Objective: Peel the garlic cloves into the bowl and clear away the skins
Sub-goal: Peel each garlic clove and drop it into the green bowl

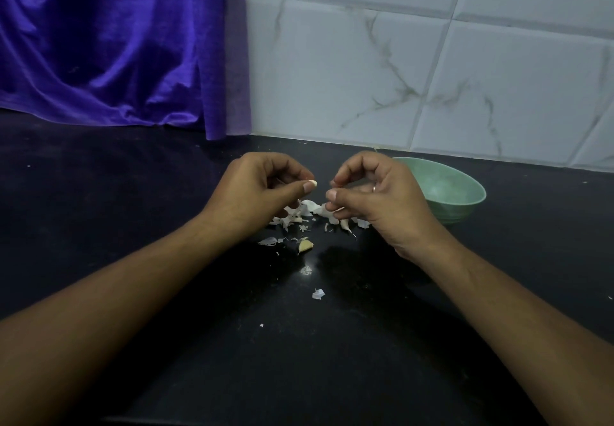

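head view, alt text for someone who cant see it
Two hands work over a black counter: the left hand pinches a garlic clove, the right hand curls its fingers close beside it. Skins lie beneath them, and a green bowl sits behind the right hand.

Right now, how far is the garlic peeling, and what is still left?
Some peeling is done: loose skins lie heaped on the counter. In hand: the left hand pinches a pale clove; the right hand curls beside it. Left: another clove on the counter, skins uncleared, and the bowl looks empty where visible.
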